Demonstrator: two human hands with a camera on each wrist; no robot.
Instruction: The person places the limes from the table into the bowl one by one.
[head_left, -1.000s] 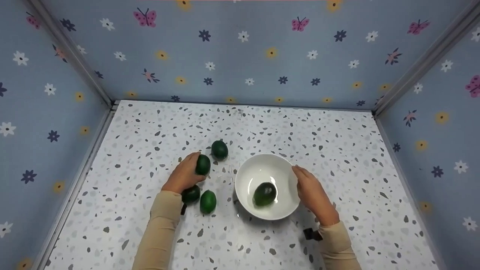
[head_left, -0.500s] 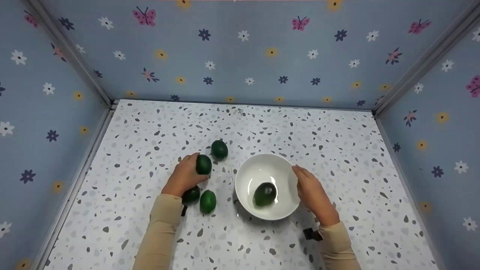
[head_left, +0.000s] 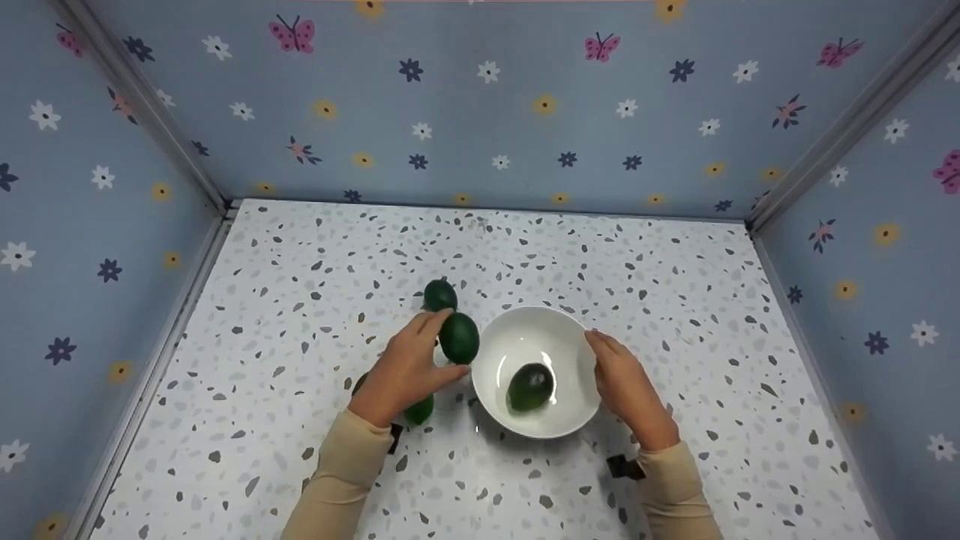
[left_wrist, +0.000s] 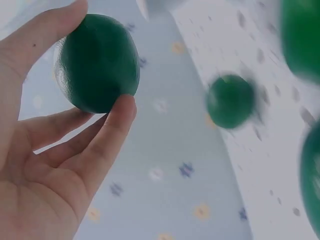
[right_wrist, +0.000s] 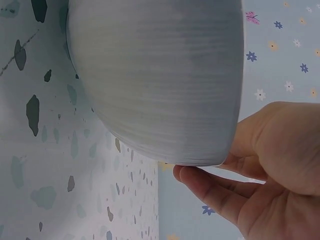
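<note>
Green fruit [head_left: 459,339], just left of the white bowl [head_left: 574,397], is pinched by the left hand [head_left: 409,367]; the right hand [head_left: 626,386] pinches the bowl. We judge the fruit slick, firm, best gripped mid-body.

Flowered walls [head_left: 517,90]; speckled tabletop [head_left: 645,285]; grey corner strips [head_left: 150,106], perhaps metal.

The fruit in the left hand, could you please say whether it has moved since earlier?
Yes, rightward: in the head view, the held fruit was left of the rear fruit and is now slightly right of it.
</note>
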